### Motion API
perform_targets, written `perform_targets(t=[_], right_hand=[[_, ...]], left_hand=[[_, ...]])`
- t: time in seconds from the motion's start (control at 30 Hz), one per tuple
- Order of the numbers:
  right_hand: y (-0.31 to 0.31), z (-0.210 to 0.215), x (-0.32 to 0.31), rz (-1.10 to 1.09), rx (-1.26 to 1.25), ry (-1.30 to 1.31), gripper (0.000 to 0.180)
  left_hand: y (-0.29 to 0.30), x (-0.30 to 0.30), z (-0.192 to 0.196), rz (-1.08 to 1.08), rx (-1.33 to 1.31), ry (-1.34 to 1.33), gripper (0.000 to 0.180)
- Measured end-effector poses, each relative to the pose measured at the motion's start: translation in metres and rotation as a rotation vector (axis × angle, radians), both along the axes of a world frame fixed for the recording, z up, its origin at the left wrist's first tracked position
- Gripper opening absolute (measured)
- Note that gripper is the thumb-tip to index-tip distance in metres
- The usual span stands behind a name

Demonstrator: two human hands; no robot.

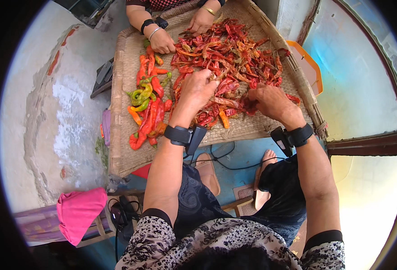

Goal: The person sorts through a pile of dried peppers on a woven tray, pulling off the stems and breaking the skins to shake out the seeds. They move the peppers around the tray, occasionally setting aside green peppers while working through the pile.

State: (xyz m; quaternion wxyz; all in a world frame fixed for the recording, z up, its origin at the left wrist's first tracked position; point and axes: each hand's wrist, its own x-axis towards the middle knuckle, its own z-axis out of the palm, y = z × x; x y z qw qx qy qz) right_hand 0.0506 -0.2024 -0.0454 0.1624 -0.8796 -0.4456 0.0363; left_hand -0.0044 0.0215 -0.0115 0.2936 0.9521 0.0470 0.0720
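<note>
A broad heap of dried red chili peppers (227,49) covers the middle and right of a woven tray (133,155). Over its near middle, my left hand (198,90) is closed, thumb and fingers pinched around a dried chili pepper near its pale stem. To the right, my right hand (274,102) has its fingers curled on a dark red dried chili pepper (249,107), mostly hidden beneath the hand. Left of the heap lie fresh chili peppers (149,119), smooth and red, with some green and orange ones among them.
Across the tray, another person's hands (162,41) work at the far edge of the chilies. A pink cloth (79,213) hangs at lower left. Black cables (234,167) run across the blue floor below the tray. A glazed door (365,85) stands at right.
</note>
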Motion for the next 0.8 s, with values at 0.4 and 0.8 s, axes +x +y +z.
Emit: perform_targets(t=[0.4, 0.8], right_hand=[[0.000, 0.022, 0.015, -0.293, 0.871, 0.882, 0.010], [0.012, 0.035, 0.002, -0.307, 0.845, 0.852, 0.045]], left_hand=[[-0.003, -0.003, 0.013, 0.024, -0.931, -0.013, 0.015], [-0.025, 0.001, 0.007, -0.101, -0.928, 0.089, 0.012]])
